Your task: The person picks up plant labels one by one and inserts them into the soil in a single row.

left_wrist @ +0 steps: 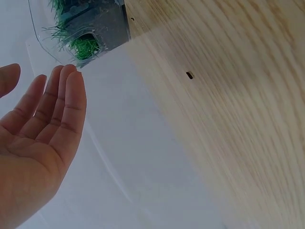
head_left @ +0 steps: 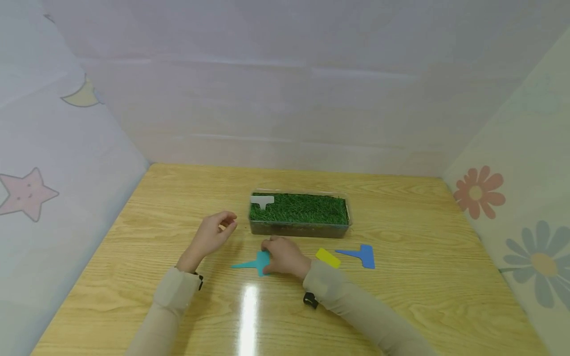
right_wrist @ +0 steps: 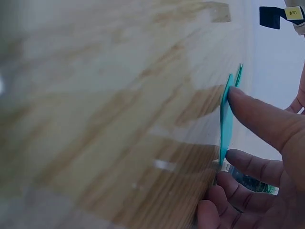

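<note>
A teal T-shaped plant label (head_left: 260, 258) lies on the table in front of the tray, its pointed stem to the left. My right hand (head_left: 285, 255) grips its wide head from the right. The right wrist view shows the thumb and forefinger at opposite edges of the label (right_wrist: 226, 121). To the left, near the tray's left end, my left hand (head_left: 213, 232) hovers with loosely bent fingers and holds nothing. In its wrist view this hand (left_wrist: 45, 129) is palm up, fingertips overlapping the tray's corner.
A clear plastic tray (head_left: 298, 231) of artificial grass (head_left: 303, 208) stands beyond the hands. In its left end a white T-shaped label (head_left: 261, 200) stands upright. To the right lie a yellow label (head_left: 328, 257), partly behind the sleeve, and a blue T-shaped label (head_left: 367, 256).
</note>
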Tool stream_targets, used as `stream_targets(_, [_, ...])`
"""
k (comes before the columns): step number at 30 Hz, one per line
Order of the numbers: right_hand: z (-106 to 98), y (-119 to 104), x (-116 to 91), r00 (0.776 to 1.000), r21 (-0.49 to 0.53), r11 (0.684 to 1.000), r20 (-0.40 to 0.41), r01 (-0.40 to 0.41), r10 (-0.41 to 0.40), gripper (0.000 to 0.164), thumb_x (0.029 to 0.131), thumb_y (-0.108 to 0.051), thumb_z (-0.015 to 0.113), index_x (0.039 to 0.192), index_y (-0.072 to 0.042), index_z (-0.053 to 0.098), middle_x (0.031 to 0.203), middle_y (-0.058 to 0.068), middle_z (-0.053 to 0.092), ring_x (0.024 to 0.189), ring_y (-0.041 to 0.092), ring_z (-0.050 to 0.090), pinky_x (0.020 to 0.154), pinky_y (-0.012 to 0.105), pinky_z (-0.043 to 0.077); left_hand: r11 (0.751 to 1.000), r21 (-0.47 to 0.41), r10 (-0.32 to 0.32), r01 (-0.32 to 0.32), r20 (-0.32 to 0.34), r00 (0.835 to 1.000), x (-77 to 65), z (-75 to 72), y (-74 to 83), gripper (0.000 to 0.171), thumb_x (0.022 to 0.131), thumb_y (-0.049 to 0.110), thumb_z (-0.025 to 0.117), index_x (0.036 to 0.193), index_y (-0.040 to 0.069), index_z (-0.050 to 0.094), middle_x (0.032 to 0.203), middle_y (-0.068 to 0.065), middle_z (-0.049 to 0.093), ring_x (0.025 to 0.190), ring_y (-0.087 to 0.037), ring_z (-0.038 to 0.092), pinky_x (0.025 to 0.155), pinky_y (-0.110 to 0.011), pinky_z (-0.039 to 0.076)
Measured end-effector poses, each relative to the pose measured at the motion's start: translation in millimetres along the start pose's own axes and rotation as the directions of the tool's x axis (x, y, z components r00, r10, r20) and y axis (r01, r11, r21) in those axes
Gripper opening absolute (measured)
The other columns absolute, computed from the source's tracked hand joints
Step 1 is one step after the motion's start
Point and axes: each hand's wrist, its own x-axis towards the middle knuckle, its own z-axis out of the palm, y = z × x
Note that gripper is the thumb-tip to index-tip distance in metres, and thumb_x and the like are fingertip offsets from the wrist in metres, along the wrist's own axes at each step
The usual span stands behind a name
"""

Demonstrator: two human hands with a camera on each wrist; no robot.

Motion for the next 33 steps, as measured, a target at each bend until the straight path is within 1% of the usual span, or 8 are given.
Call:
stream_targets(3, [-1,-2,1,1.000,-0.006,1.000,0.014,-0.016,0.016,0.045,0.069,-0.037,0.079,0.103,-0.013,0.063,0.089,0.002,0.056,0.072,0.012,0.052,0.058,0.024,0.043,1.000,0.003,0.005,-0.005,0.010,1.000,0.2,0.8,-0.7,0.023,0.091,0.008,0.055,0.108,-0.006,0.060,0.093,-0.012,0.063,0.084,-0.025,0.060,0.063,-0.032,0.050])
stream_targets(9, [-1,-3,1,0.999,0.058,0.998,0.028,-0.035,0.033,0.038,0.070,-0.029,0.080,0.096,-0.010,0.061,0.086,0.002,0.053,0.070,0.011,0.049,0.059,0.024,0.042,1.000,0.003,0.008,-0.008,0.028,1.000,-0.1,1.8,-1.1,0.024,0.091,0.009,0.055,0.108,-0.006,0.060,0.094,-0.012,0.063,0.084,-0.025,0.060,0.063,-0.030,0.050])
stream_targets(15, [-2,-5,1,0.997,0.119,0.990,0.037,-0.070,0.066,0.039,0.068,-0.024,0.082,0.094,-0.007,0.058,0.088,0.003,0.053,0.072,0.013,0.049,0.062,0.024,0.043,1.000,0.001,0.014,-0.014,0.029,0.999,0.3,2.6,-1.6,0.023,0.091,0.009,0.054,0.107,-0.007,0.060,0.093,-0.012,0.064,0.083,-0.024,0.060,0.062,-0.030,0.049])
stream_targets(20, [-2,-4,-1,0.997,0.173,0.982,0.030,-0.080,0.076,0.037,0.070,-0.020,0.080,0.094,-0.008,0.053,0.083,0.002,0.055,0.069,0.011,0.048,0.061,0.024,0.041,1.000,0.006,0.016,-0.016,0.046,0.999,0.5,2.8,-1.7,0.023,0.091,0.009,0.054,0.107,-0.006,0.060,0.094,-0.012,0.064,0.083,-0.025,0.060,0.063,-0.030,0.050])
stream_targets(23, [-2,-1,-4,0.998,0.264,0.963,0.004,-0.055,0.056,0.027,0.077,-0.008,0.073,0.097,-0.006,0.054,0.079,0.003,0.054,0.066,0.012,0.046,0.059,0.025,0.040,1.000,-0.002,0.011,-0.011,0.078,0.997,0.4,2.8,-1.0,0.024,0.092,0.010,0.054,0.108,-0.005,0.060,0.096,-0.011,0.064,0.085,-0.024,0.060,0.065,-0.032,0.050])
stream_targets(26, [-3,4,-8,0.999,0.357,0.934,-0.037,-0.019,0.034,0.021,0.081,0.003,0.063,0.099,-0.004,0.057,0.078,0.004,0.053,0.066,0.013,0.045,0.060,0.026,0.040,1.000,-0.005,0.010,-0.009,0.112,0.994,0.4,2.9,0.0,0.024,0.092,0.011,0.054,0.108,-0.004,0.060,0.097,-0.011,0.063,0.087,-0.024,0.060,0.066,-0.032,0.050])
stream_targets(29, [-5,9,-12,0.997,0.412,0.911,-0.073,0.014,0.018,0.018,0.083,0.005,0.059,0.100,-0.004,0.059,0.080,0.004,0.054,0.068,0.013,0.046,0.061,0.026,0.040,1.000,0.002,0.015,-0.015,0.130,0.991,0.6,3.2,0.4,0.023,0.092,0.011,0.054,0.108,-0.004,0.060,0.097,-0.011,0.064,0.087,-0.024,0.060,0.066,-0.032,0.050])
stream_targets(33, [-10,15,-16,0.992,0.455,0.889,-0.123,0.060,-0.003,0.016,0.085,0.003,0.058,0.100,-0.004,0.060,0.083,0.005,0.055,0.069,0.012,0.049,0.063,0.026,0.042,1.000,0.007,0.023,-0.024,0.135,0.991,1.1,3.5,1.1,0.023,0.092,0.010,0.054,0.108,-0.004,0.060,0.097,-0.010,0.064,0.087,-0.024,0.060,0.065,-0.031,0.049])
